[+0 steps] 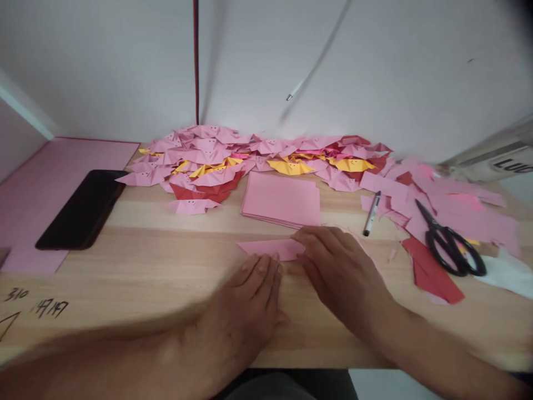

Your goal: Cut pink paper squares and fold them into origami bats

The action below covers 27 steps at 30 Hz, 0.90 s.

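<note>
A folded strip of pink paper (270,247) lies on the wooden table, pointed at its left end. My left hand (250,294) lies flat with its fingertips on the strip's lower edge. At the right end, my right hand (337,266) pinches the paper between bent fingers and thumb, covering that end. Just beyond it is a small stack of pink rectangular sheets (283,197). Behind the stack, many folded paper pieces in pink, yellow and red, some with dots drawn on them, form a long heap (212,150) against the wall.
To the right are black-handled scissors (449,241), a marker (372,214), pink scraps (462,205) and a red piece (437,272). At left, a black phone (81,211) rests on a large pink sheet (37,183). A cable (296,89) hangs by the wall.
</note>
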Available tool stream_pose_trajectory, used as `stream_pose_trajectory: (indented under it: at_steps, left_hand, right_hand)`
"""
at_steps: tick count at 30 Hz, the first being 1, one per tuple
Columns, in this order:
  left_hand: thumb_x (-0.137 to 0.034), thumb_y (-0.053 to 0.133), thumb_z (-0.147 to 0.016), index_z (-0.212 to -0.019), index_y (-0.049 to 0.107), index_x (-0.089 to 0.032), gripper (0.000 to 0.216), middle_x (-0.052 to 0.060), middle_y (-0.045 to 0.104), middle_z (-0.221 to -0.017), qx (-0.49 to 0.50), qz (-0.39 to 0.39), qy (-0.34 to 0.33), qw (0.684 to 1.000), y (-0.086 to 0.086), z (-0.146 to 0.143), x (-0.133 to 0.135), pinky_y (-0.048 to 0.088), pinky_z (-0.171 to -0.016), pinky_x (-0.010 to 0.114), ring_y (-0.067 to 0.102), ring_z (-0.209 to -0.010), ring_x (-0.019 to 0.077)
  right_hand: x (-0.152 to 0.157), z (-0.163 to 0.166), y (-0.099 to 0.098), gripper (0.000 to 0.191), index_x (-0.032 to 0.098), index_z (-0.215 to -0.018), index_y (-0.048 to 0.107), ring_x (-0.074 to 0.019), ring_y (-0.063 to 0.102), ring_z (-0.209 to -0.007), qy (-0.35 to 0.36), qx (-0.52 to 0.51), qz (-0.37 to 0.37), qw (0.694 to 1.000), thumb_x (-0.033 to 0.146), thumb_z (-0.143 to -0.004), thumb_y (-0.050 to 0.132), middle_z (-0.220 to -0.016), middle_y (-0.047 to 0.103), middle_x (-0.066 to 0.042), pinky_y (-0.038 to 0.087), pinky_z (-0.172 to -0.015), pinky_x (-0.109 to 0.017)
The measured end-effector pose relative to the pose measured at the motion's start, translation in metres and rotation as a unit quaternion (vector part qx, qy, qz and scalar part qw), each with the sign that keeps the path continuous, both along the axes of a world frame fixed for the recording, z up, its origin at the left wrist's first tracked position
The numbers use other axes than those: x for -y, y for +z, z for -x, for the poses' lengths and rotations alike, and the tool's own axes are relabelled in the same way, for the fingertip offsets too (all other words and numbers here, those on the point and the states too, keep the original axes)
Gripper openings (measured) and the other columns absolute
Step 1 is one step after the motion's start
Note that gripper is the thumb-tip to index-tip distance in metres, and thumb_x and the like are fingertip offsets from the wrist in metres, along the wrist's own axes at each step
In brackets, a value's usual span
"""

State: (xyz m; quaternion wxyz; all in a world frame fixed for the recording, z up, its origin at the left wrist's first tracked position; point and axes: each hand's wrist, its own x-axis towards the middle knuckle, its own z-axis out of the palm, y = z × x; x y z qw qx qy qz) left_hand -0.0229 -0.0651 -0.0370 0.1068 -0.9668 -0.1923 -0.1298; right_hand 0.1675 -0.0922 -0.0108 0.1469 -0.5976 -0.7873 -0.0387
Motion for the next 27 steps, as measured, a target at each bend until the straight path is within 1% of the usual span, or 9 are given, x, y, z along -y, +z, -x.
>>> stream_pose_trajectory:
  at_steps: [2, 4, 6, 10, 14, 17, 19, 23, 27]
  left_hand:
    - [-0.022, 0.04, -0.095, -0.112, 0.062, -0.004, 0.034, 0.013, 0.066, -0.116, 0.028, -0.013, -0.008, 0.999, -0.003, -0.001, 0.001, 0.034, -0.104, 0.038, 0.059, -0.112, 0.0235]
    - [-0.014, 0.04, -0.093, -0.108, 0.063, -0.003, 0.03, 0.014, 0.068, -0.112, 0.057, -0.023, -0.017, 0.998, -0.006, -0.002, 0.001, 0.034, -0.104, 0.041, 0.059, -0.11, 0.0243]
    - [-0.011, 0.041, -0.091, -0.107, 0.063, -0.001, 0.029, 0.016, 0.067, -0.112, 0.065, -0.027, -0.019, 0.997, -0.006, -0.003, 0.0, 0.035, -0.104, 0.042, 0.06, -0.109, 0.0251]
    - [-0.016, 0.044, -0.092, -0.11, 0.062, -0.001, 0.029, 0.017, 0.066, -0.115, 0.039, -0.024, -0.029, 0.999, -0.002, 0.0, -0.003, 0.034, -0.104, 0.045, 0.06, -0.109, 0.0251]
    - [-0.02, 0.045, -0.094, -0.114, 0.06, -0.004, 0.03, 0.015, 0.064, -0.119, 0.026, -0.019, -0.03, 0.999, -0.001, 0.008, -0.006, 0.029, -0.109, 0.046, 0.058, -0.114, 0.0231]
    - [-0.027, 0.043, -0.095, -0.116, 0.059, -0.005, 0.034, 0.014, 0.063, -0.121, 0.029, -0.008, -0.023, 0.999, -0.004, 0.016, -0.006, 0.028, -0.11, 0.044, 0.056, -0.116, 0.0228]
    - [-0.028, 0.042, -0.096, -0.118, 0.058, -0.006, 0.035, 0.014, 0.061, -0.124, 0.024, 0.002, -0.02, 1.0, -0.007, 0.019, -0.006, 0.028, -0.11, 0.043, 0.055, -0.118, 0.0229]
    - [-0.03, 0.043, -0.095, -0.122, 0.055, -0.006, 0.038, 0.013, 0.059, -0.128, 0.008, 0.017, -0.011, 1.0, -0.005, 0.023, -0.006, 0.031, -0.109, 0.042, 0.053, -0.121, 0.0235]
    - [-0.028, 0.04, -0.096, -0.118, 0.059, -0.008, 0.035, 0.011, 0.065, -0.119, 0.011, 0.02, 0.004, 1.0, 0.005, 0.02, -0.006, 0.038, -0.106, 0.041, 0.059, -0.114, 0.0225]
  right_hand:
    - [0.014, 0.012, 0.001, 0.031, 0.011, -0.117, 0.058, -0.0242, 0.053, -0.112, 0.027, -0.005, -0.022, 0.999, 0.012, -0.089, 0.045, -0.121, 0.062, -0.011, 0.042, -0.093, -0.039]
    - [0.026, 0.026, -0.002, 0.034, 0.008, -0.121, 0.057, -0.0239, 0.051, -0.118, 0.026, 0.001, -0.013, 1.0, 0.016, -0.092, 0.041, -0.128, 0.059, -0.012, 0.041, -0.097, -0.039]
    - [0.034, 0.037, -0.008, 0.038, 0.005, -0.125, 0.055, -0.0226, 0.052, -0.119, 0.003, 0.01, 0.006, 1.0, 0.017, -0.094, 0.036, -0.129, 0.059, -0.012, 0.04, -0.099, -0.039]
    - [0.039, 0.042, -0.017, 0.041, 0.007, -0.129, 0.053, -0.0213, 0.051, -0.123, -0.032, 0.02, 0.021, 0.999, 0.019, -0.095, 0.032, -0.133, 0.056, -0.009, 0.037, -0.102, -0.042]
    - [0.041, 0.036, -0.018, 0.042, 0.011, -0.132, 0.051, -0.0192, 0.046, -0.128, -0.026, 0.026, 0.038, 0.999, 0.025, -0.097, 0.032, -0.138, 0.051, -0.005, 0.031, -0.107, -0.042]
    - [0.042, 0.034, -0.019, 0.041, 0.013, -0.131, 0.052, -0.0181, 0.046, -0.128, -0.02, 0.026, 0.033, 0.999, 0.027, -0.097, 0.032, -0.14, 0.049, -0.004, 0.027, -0.109, -0.041]
    - [0.042, 0.033, -0.021, 0.041, 0.014, -0.131, 0.052, -0.0178, 0.046, -0.128, -0.019, 0.023, 0.03, 0.999, 0.028, -0.098, 0.033, -0.14, 0.049, -0.004, 0.025, -0.11, -0.042]
    - [0.042, 0.033, -0.021, 0.041, 0.015, -0.131, 0.051, -0.0187, 0.046, -0.128, -0.02, 0.014, 0.042, 0.999, 0.03, -0.097, 0.035, -0.14, 0.049, -0.006, 0.024, -0.109, -0.044]
    - [0.042, 0.036, -0.019, 0.039, 0.015, -0.129, 0.054, -0.0192, 0.048, -0.126, -0.038, -0.005, 0.037, 0.999, 0.03, -0.097, 0.038, -0.138, 0.05, -0.007, 0.023, -0.109, -0.045]
